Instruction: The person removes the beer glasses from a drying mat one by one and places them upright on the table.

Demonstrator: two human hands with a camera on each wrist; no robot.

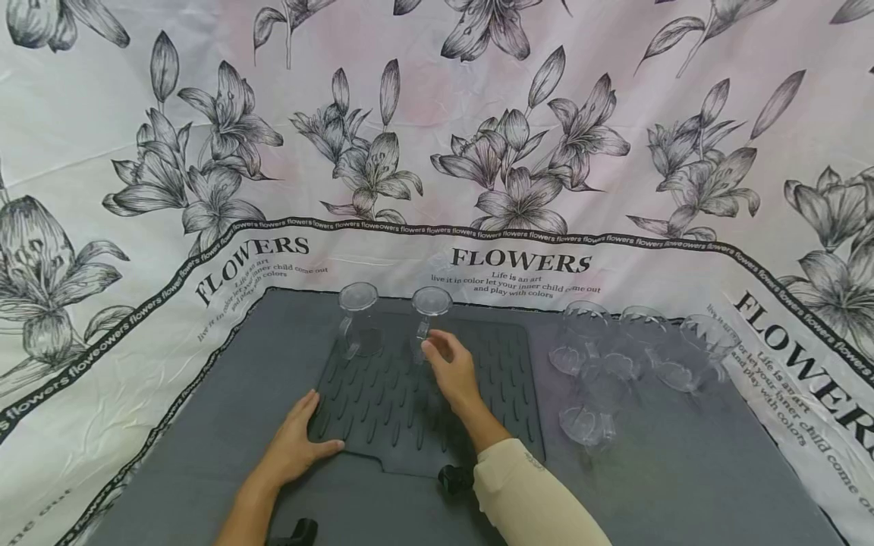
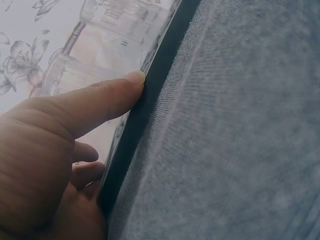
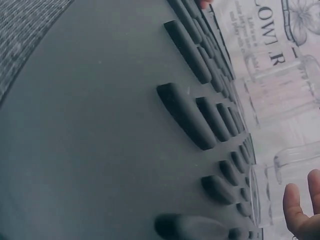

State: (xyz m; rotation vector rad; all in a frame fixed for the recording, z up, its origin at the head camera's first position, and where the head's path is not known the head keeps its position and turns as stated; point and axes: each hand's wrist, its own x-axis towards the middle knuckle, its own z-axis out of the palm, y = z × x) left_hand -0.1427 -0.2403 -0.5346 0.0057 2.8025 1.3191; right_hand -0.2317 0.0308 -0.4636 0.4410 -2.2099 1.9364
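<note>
A white floral cloth (image 1: 382,246) spans the top and both sides of the head view, its bold print reading "FLOWERS" above smaller lines: "Life is an art / live it in color let your inner child come out / and play with colors." A black band (image 1: 437,230) repeats "flowers" in white. Below it, a grey tabletop (image 1: 198,440) bears a dark grey mat (image 1: 410,409) at center frame, studded with slim raised ridges. A person's left hand (image 1: 300,440) spans the mat's near left corner, fingers extended, thumb on the near edge. The right hand (image 1: 454,368), below a cream sleeve (image 1: 532,493), bends thumb and forefinger at the handle of a clear cup (image 1: 430,309) on the mat's far part, upper middle of frame; whether they pinch it cannot be told. A matching clear cup (image 1: 359,322) stands to its left. Four more clear cups (image 1: 590,413) cluster at right, their see-through outlines overlapping. The right wrist view cuts off the hand at the lower right corner.
</note>
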